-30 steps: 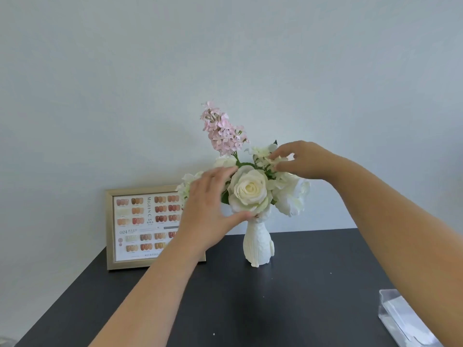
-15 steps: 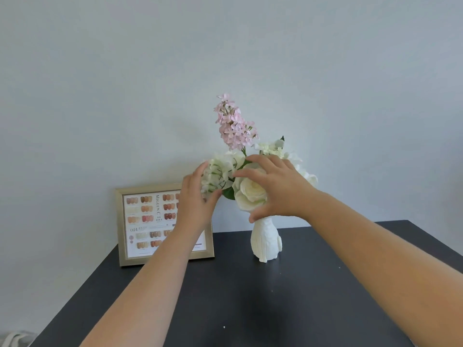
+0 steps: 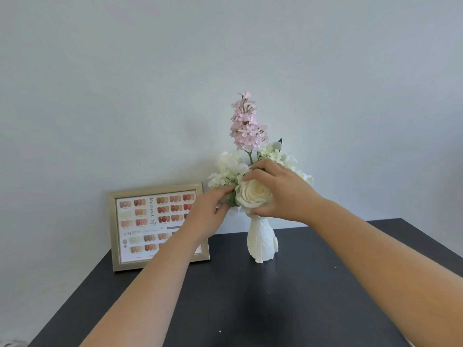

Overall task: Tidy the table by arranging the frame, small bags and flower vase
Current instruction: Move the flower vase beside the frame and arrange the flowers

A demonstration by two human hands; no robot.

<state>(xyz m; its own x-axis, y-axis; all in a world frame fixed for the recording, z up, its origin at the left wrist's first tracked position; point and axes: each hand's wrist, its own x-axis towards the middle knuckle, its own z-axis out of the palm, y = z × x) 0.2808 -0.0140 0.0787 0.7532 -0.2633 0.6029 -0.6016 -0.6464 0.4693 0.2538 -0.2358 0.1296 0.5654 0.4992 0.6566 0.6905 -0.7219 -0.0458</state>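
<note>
A white textured flower vase (image 3: 261, 240) stands upright at the back of the black table (image 3: 250, 309), holding white roses, white hydrangea and a tall pink spray (image 3: 246, 123). My right hand (image 3: 280, 194) cups the big cream rose (image 3: 254, 194) from the right, fingers over its top and thumb beneath. My left hand (image 3: 209, 211) touches the greenery and white blossoms at the rose's left with its fingertips. A gold frame (image 3: 157, 229) with a nail-colour chart leans against the wall left of the vase, partly covered by my left wrist. No small bags are in view.
A pale wall rises directly behind the table. The table's left edge runs diagonally toward the lower left, and its right back corner shows at the right. A few tiny white specks lie on the dark top.
My right hand slid off the rose's front to its right side, uncovering the bloom. My left hand dropped from the white hydrangea to the rose's left edge. The view shifted slightly.
</note>
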